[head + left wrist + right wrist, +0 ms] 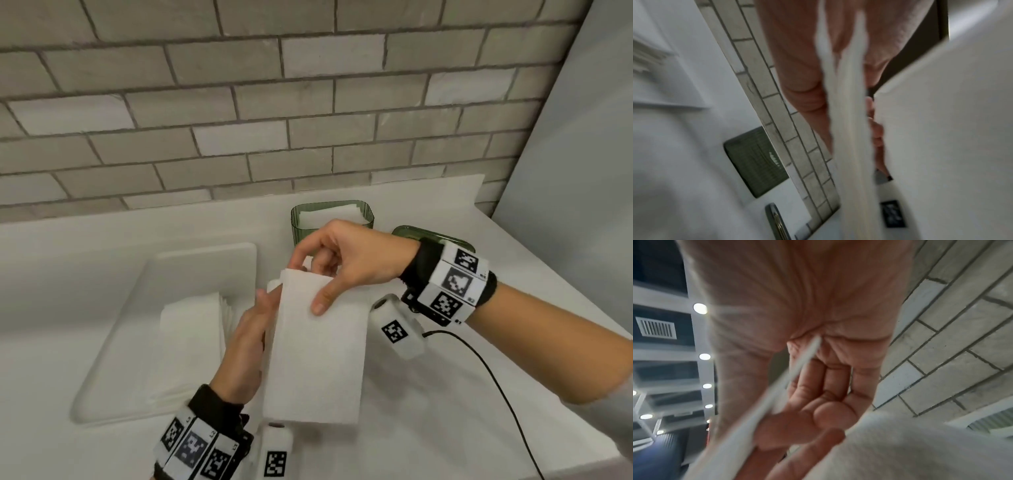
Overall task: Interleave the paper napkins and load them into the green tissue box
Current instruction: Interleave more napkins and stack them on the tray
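I hold a folded white napkin (318, 353) upright above the counter with both hands. My right hand (318, 274) pinches its top edge, thumb on the front face and curled fingers behind. My left hand (263, 308) grips the napkin's left side, fingers stretched up along it. In the left wrist view the napkin's layers (851, 129) run edge-on through that hand. The right wrist view shows a thin napkin edge (777, 399) between thumb and fingers. Behind my hands stands the green tissue box (330, 219), open, with white napkins inside.
A white tray (113, 342) on the left holds a stack of napkins (191, 322). The green lid (431, 236) lies right of the box, partly hidden by my right wrist. A black cable (496, 383) crosses the counter at the right. A brick wall backs the counter.
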Motion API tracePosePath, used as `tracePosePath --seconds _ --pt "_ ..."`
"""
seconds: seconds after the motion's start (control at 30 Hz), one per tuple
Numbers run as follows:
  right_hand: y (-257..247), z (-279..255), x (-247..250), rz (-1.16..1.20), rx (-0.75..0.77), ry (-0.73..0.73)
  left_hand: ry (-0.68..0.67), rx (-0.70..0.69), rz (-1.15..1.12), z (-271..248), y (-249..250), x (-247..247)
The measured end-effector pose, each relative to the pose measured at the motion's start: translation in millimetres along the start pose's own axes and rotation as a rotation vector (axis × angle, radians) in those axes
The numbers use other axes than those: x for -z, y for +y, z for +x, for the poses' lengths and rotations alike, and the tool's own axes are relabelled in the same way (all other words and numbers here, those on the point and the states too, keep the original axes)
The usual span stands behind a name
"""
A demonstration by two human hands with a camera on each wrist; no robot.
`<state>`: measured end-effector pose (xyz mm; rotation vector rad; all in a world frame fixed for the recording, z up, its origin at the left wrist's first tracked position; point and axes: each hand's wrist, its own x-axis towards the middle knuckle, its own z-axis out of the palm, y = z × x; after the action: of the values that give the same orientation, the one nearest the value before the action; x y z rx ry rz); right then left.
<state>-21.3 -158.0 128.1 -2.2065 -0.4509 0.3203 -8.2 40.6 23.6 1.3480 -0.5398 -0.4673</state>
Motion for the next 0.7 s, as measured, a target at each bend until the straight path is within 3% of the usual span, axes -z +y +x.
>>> tracePosePath --seconds 0.1,0.3,0.47,0.57,0.7 --pt "7.1 7.4 -5.8 -0.029 -0.030 0.058 -0.093 0.035 -0.073 -1.8 -0.2 -6.9" --pt "31.3 5.9 -2.2 -0.092 -0.084 0.330 -0.013 -0.030 0.001 -5.9 -7.7 -4.3" --pt "52.3 -3.2 1.9 0.031 -0.200 0.275 0.008 -0.133 0.005 -7.0 -4.8 -7.3" --pt "51.3 -7.2 3.8 0.157 -0.146 0.319 -0.009 -0.150 0.028 -5.9 -3.8 -7.9" --pt "43.8 -9.2 9.3 0.088 -0.046 0.374 -0.020 -0.190 0.082 -3.2 -1.0 -8.8"
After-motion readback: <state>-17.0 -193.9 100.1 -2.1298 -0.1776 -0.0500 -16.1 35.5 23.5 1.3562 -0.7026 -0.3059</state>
